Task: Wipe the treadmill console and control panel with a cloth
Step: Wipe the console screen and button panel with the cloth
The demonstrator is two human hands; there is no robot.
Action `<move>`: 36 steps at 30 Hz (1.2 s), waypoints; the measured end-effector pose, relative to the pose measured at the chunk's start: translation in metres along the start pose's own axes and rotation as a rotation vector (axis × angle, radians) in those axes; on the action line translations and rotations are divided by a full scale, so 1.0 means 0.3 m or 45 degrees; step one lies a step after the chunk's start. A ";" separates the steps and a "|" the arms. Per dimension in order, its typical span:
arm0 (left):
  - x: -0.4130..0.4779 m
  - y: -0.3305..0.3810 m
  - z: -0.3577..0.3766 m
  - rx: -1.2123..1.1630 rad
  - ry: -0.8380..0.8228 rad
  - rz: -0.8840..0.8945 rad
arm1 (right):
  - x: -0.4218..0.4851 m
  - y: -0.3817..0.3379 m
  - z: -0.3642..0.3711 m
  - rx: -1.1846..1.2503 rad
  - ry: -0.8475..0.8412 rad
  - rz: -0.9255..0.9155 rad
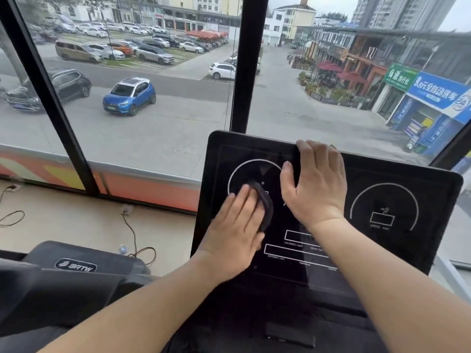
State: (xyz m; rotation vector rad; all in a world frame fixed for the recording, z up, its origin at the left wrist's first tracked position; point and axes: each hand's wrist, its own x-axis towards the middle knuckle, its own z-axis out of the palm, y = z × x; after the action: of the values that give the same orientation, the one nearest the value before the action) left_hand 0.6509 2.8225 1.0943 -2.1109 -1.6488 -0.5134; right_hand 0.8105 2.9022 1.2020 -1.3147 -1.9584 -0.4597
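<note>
The black treadmill console point(397, 245) fills the middle and right of the view, with two white dial outlines and white display boxes on its glossy face. My left hand point(234, 230) lies flat on a dark cloth point(265, 202), pressing it against the left dial. The cloth is mostly hidden under my fingers. My right hand point(316, 184) rests over the console's top edge, fingers curled over the rim and thumb on the screen. Below the screen, the dark control panel point(290, 335) lies partly in shadow between my forearms.
A second treadmill's black hood point(76, 266) with a logo stands at lower left. Cables point(135, 235) and wall sockets lie on the beige floor by the window. Black window posts point(249, 62) rise just behind the console; a street and parked cars show outside.
</note>
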 end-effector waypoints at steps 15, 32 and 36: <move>0.170 0.002 -0.056 0.167 -0.039 0.578 | -0.021 0.260 -0.153 -0.076 -0.149 0.032; 0.401 0.059 -0.140 0.133 0.167 0.113 | -0.024 0.273 -0.090 0.128 0.046 0.111; 0.292 0.199 -0.050 0.026 0.106 0.069 | -0.026 0.277 -0.084 0.124 0.062 0.105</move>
State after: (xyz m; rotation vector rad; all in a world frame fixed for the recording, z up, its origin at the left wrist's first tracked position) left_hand 0.7287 2.8736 1.1472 -2.0842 -1.5402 -0.5571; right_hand 0.8966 2.9156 1.2053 -1.3053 -1.8553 -0.3488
